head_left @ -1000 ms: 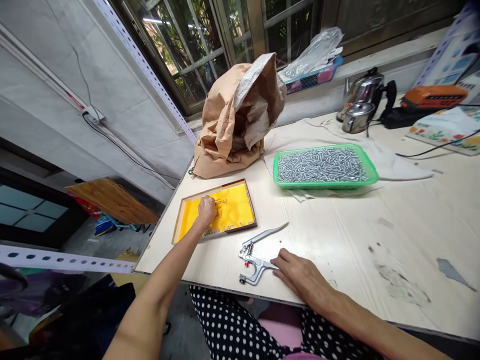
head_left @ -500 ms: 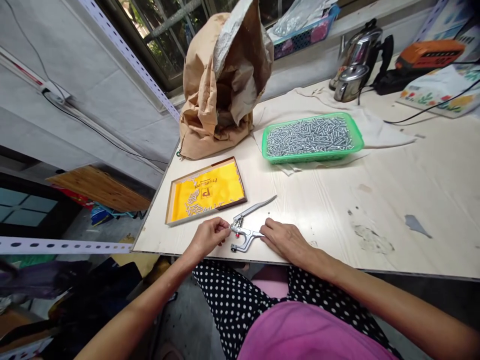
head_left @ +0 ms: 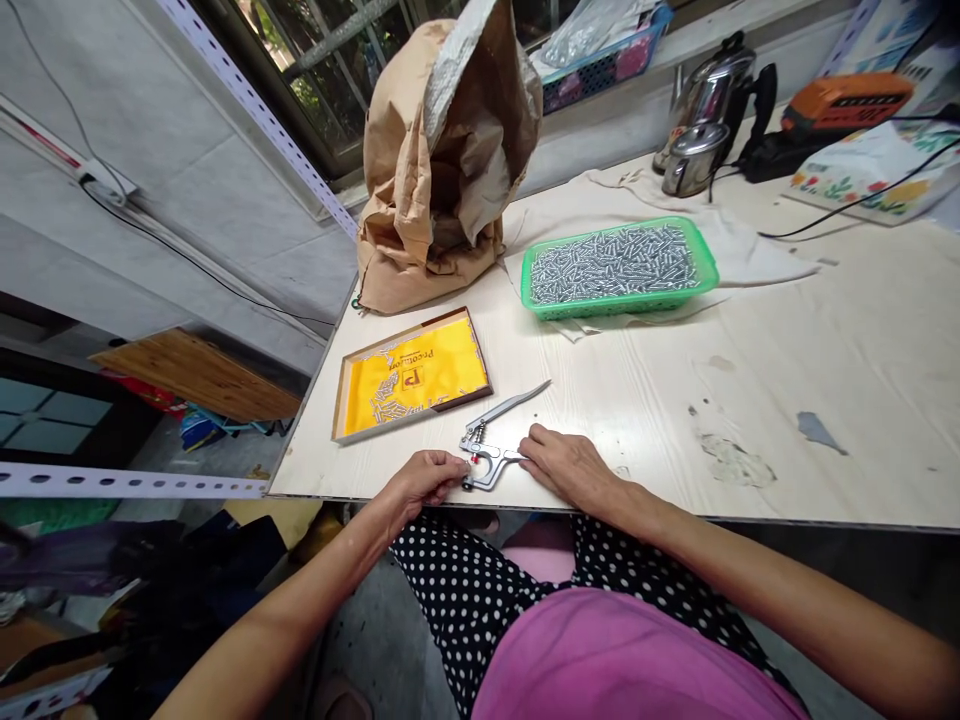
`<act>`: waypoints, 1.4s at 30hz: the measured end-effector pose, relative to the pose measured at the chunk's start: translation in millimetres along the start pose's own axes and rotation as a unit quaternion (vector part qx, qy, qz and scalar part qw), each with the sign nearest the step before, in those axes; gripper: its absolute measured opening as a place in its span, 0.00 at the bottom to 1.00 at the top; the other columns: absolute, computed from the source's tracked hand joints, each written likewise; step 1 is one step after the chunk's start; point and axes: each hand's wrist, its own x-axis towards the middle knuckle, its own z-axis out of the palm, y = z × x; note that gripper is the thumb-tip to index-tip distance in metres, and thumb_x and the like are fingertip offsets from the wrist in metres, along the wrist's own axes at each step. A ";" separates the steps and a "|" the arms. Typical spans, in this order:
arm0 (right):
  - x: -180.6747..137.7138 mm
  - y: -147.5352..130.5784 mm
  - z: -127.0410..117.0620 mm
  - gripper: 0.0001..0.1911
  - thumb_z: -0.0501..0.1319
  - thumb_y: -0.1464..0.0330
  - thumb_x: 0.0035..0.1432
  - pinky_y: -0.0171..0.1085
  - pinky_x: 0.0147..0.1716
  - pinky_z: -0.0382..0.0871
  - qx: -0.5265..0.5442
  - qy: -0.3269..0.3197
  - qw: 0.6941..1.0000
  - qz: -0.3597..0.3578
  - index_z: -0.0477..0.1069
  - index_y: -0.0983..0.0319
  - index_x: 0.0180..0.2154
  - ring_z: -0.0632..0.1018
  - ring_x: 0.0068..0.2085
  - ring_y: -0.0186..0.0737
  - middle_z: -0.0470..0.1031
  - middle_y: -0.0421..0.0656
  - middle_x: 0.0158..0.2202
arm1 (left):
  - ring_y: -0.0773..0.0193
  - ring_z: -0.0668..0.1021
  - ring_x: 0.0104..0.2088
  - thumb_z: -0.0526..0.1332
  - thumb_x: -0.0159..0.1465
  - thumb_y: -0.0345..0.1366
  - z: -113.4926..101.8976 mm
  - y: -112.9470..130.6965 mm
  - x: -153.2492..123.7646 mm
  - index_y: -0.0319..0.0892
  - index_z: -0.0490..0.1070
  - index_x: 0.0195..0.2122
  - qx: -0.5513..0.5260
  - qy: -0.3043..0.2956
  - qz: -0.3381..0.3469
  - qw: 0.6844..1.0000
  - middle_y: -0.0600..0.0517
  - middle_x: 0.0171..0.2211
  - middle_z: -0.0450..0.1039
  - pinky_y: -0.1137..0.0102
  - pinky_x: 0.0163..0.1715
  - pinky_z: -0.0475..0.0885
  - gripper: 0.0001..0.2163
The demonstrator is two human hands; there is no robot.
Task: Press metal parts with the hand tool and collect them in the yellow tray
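Silver press pliers (head_left: 495, 440) lie near the table's front edge, handles spread toward the back right. My left hand (head_left: 425, 476) is at the pliers' jaw end, fingers pinched together on something too small to make out. My right hand (head_left: 564, 464) rests on the lower handle of the pliers, fingers curled over it. Just behind, a shallow wooden tray (head_left: 410, 374) with a yellow lining holds several small metal pieces.
A green basket (head_left: 619, 266) full of small metal pins sits on a white cloth at centre back. A crumpled brown paper sack (head_left: 447, 160) stands behind the wooden tray. Kettles (head_left: 705, 110), an orange tool (head_left: 847, 100) and a cable lie at the back right.
My left hand left the yellow-lined tray and came back to the pliers' jaws near the table edge. My right hand stayed on the pliers' handle. The view tilted downward.
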 end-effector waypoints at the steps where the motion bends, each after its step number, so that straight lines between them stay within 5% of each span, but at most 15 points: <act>1: 0.0 0.0 -0.2 0.07 0.53 0.69 0.65 0.35 0.26 0.54 -0.001 -0.001 1.000 0.001 0.69 0.63 0.36 0.71 0.33 0.35 0.71 0.43 0.36 | 0.77 0.56 0.13 0.71 0.42 0.48 -0.3 0.7 0.7 0.37 0.71 0.29 -0.009 -0.009 -0.009 1.000 0.63 0.13 0.58 0.76 0.14 0.44 0.21; 16: 1.2 0.1 -1.7 0.09 0.52 0.69 0.66 0.34 0.26 0.54 0.014 -0.012 1.000 -0.004 0.69 0.63 0.36 0.70 0.32 0.35 0.71 0.44 0.36 | 0.77 0.56 0.09 0.72 0.43 0.47 -4.2 12.0 14.4 0.40 0.65 0.18 0.086 -0.059 -0.068 0.992 0.62 0.07 0.57 0.76 0.12 0.44 0.19; 22: -0.4 -1.8 -12.6 0.07 0.59 0.65 0.63 0.38 0.34 0.65 0.012 -0.033 0.999 0.003 0.71 0.62 0.38 0.72 0.40 0.42 0.73 0.48 0.43 | 0.77 0.56 0.09 0.73 0.40 0.46 -3.2 10.4 14.0 0.39 0.70 0.23 0.096 -0.070 -0.095 0.988 0.62 0.08 0.60 0.76 0.11 0.45 0.18; 26: 2.8 11.1 -23.3 0.37 0.69 0.52 0.48 0.56 0.53 0.61 -0.002 -0.011 1.000 -0.009 0.66 0.64 0.54 0.63 0.60 0.61 0.57 0.60 0.63 | 0.77 0.56 0.09 0.72 0.39 0.48 -0.4 2.8 9.2 0.40 0.66 0.20 0.077 -0.071 -0.097 0.990 0.61 0.08 0.60 0.76 0.10 0.45 0.19; 29: 11.3 24.4 -24.4 0.53 0.71 0.46 0.39 0.63 0.59 0.49 -0.029 -0.050 0.998 -0.020 0.59 0.65 0.61 0.52 0.65 0.68 0.53 0.63 0.65 | 0.77 0.56 0.08 0.73 0.39 0.48 0.1 -0.6 8.1 0.40 0.66 0.19 0.068 -0.062 -0.096 0.991 0.61 0.08 0.60 0.76 0.10 0.45 0.20; 35: 26.4 38.3 -22.1 0.61 0.65 0.38 0.38 0.64 0.60 0.44 -0.020 -0.139 0.990 -0.035 0.53 0.67 0.65 0.49 0.66 0.68 0.51 0.63 0.66 | 0.77 0.57 0.08 0.72 0.41 0.46 0.1 -0.2 9.0 0.40 0.65 0.20 0.073 -0.058 -0.109 0.990 0.61 0.08 0.60 0.77 0.10 0.44 0.19; 38: 29.7 40.0 -26.6 0.61 0.63 0.39 0.40 0.61 0.60 0.49 -0.010 -0.154 0.988 -0.027 0.51 0.70 0.65 0.50 0.66 0.67 0.49 0.64 0.67 | 0.77 0.57 0.08 0.72 0.40 0.45 0.5 0.0 9.7 0.40 0.65 0.20 0.075 -0.052 -0.109 0.990 0.61 0.08 0.60 0.77 0.10 0.45 0.19; 42: 32.6 36.1 -34.5 0.54 0.66 0.44 0.40 0.55 0.52 0.61 -0.026 -0.136 0.990 -0.028 0.58 0.69 0.61 0.63 0.58 0.64 0.62 0.61 0.59 | 0.77 0.57 0.08 0.72 0.41 0.46 0.4 -1.5 10.3 0.40 0.64 0.19 0.075 -0.052 -0.109 0.990 0.61 0.08 0.60 0.77 0.10 0.45 0.19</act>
